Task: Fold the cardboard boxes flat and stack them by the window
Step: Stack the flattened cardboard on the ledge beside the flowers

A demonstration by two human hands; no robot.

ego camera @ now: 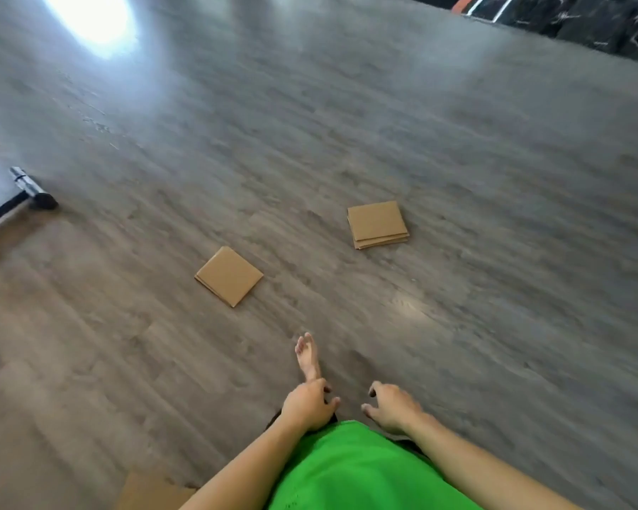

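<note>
Grips: my left hand (307,404) and right hand (393,406) loosely curled, holding nothing.
Folded box (229,276), mid-frame: I judge it light, stiff; take it by an edge.

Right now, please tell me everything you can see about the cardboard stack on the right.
The right cardboard stack is brown and squarish: several flattened pieces, about three or four, lying flat on the grey wood-look floor. Its layers are slightly offset, so the near edges show. It lies apart from the single folded cardboard piece to its left. Neither hand touches it.

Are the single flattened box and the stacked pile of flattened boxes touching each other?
Apart. The head view shows bare floor between the single flattened box and the stacked pile.
</note>
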